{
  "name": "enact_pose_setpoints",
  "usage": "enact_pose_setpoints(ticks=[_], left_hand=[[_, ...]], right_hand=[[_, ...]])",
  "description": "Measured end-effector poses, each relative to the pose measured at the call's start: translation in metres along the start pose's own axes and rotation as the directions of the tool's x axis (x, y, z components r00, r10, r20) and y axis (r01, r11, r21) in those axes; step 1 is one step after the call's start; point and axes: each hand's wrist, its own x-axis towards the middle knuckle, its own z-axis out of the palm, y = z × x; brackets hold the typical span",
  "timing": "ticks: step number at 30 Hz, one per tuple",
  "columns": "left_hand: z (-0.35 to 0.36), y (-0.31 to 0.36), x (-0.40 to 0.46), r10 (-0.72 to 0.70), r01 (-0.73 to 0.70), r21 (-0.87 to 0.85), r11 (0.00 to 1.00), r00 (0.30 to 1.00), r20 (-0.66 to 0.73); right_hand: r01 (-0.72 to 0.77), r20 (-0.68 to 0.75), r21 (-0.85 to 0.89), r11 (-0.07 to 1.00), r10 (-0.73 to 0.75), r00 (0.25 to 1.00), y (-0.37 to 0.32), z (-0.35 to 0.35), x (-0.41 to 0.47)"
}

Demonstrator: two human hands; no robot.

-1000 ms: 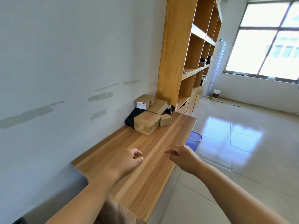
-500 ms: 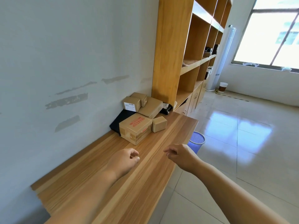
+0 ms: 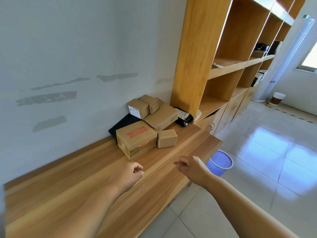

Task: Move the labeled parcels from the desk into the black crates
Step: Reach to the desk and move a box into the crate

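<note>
Wooden table runs along the wall w/ parcels piled at its far end, against the shelf unit. Left hand & right hand hover near the parcels, fingers loosely curled, holding nothing.

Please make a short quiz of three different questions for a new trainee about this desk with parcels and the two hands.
1. True or false: the left hand grips a parcel.
2. Which parcel lies nearest the hands? A) the box printed in red B) the small plain box C) the box with the white label
3. Fill in: the blue bin stands on the ____, beside the desk.

Key: 1. False; both it and the right hand hold nothing. 2. A. 3. floor.
</note>
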Motion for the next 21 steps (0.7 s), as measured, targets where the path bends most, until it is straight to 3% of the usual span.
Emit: enact_pose_setpoints(ticks=[11,21], left_hand=[[0.016,-0.011,0.109,-0.16,0.156,-0.045,0.987,0.981,-0.114],[0.002,-0.038,0.217,-0.422,0.42,-0.052,0.906,0.889,-0.179]], right_hand=[[0.066,0.154,-0.063,0.996,-0.055,0.987,0.035,-0.007,0.127],[0.049,0.249,-0.086,0.995,-0.026,0.968,0.037,-0.012,0.263]])
